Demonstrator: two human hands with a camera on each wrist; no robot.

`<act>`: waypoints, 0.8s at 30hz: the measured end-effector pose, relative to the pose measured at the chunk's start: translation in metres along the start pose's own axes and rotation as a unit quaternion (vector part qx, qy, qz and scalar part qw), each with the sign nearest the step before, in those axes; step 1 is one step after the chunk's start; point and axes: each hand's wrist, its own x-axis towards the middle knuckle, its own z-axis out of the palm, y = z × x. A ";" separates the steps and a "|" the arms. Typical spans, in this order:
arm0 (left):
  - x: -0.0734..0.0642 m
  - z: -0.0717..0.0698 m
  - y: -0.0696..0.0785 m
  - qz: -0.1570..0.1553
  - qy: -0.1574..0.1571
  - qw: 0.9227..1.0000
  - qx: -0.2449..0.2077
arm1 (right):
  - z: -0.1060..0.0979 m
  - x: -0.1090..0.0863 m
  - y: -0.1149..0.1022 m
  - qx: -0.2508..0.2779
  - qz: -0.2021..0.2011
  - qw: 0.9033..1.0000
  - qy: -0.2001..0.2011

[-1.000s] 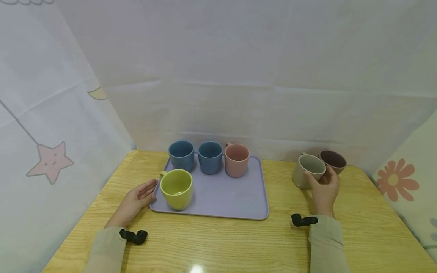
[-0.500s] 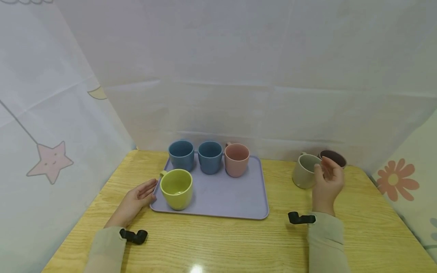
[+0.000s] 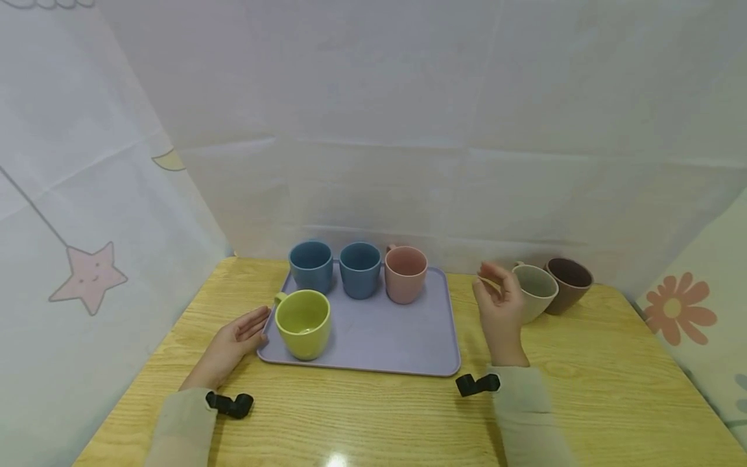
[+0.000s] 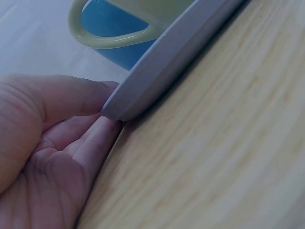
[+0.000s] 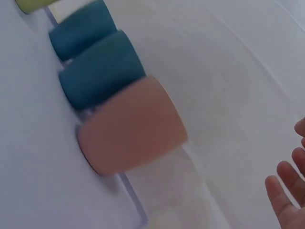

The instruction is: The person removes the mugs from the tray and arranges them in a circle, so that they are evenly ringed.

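Observation:
My left hand (image 3: 230, 344) lies on the table at the left end of a lilac tray (image 3: 385, 344), fingers extended and touching its edge. In the left wrist view the thumb (image 4: 71, 95) meets the rim of the tray. A yellow-green mug (image 3: 303, 324) stands on the tray near that hand, handle to the left. Along the back of the tray are two blue mugs (image 3: 311, 267) and a pink mug (image 3: 405, 275). My right hand (image 3: 503, 311) is raised right of the tray with nothing in it, fingers loosely bent. It partly covers a grey-green mug (image 3: 537, 292) in the head view.
A brown mug (image 3: 567, 285) stands right beside the grey-green one, at the back right of the wooden table (image 3: 373, 421). White cloth (image 3: 373, 162) hangs behind the table and at both sides. A black wrist mount (image 3: 477, 384) sits on the right sleeve.
My right hand has drawn away from the grey-green and brown mugs and moved left towards the tray. The mugs and my left hand have stayed in place.

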 end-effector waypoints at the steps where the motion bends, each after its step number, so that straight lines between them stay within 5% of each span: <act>1: 0.000 0.000 0.000 0.001 -0.003 1.000 -0.002 | 0.006 -0.002 -0.004 0.007 0.013 1.000 -0.010; 7: -0.002 0.001 -0.005 0.006 -0.005 1.000 -0.002 | 0.035 -0.014 -0.013 0.010 0.091 0.994 -0.061; 16: -0.001 0.003 -0.002 0.004 -0.003 1.000 -0.003 | 0.059 -0.021 0.037 -0.090 0.172 0.972 -0.130; 24: 0.000 -0.001 0.000 -0.002 0.001 1.000 -0.011 | 0.078 -0.008 0.054 -0.144 0.200 0.958 -0.145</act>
